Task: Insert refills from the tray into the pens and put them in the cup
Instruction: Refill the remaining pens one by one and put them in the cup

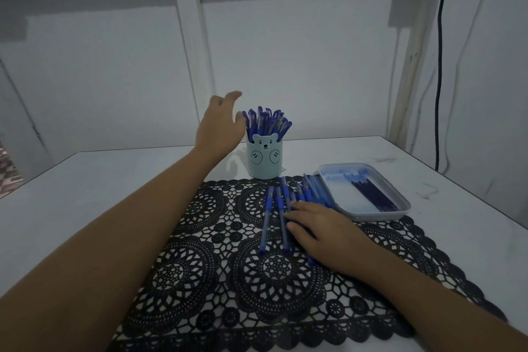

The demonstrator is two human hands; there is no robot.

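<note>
Pens (275,217) are laid side by side on the black lace mat (214,280), their long sides running from the person toward the cup (265,160). More pens are stood upright in the cup. Dark refills (374,194) are laid in the tray (400,203). The right hand (323,234) is laid flat on the pens. The left hand (220,126) is held open beside the cup. A white table (85,194) and wall are seen.

Head-worn view, forward and down
</note>
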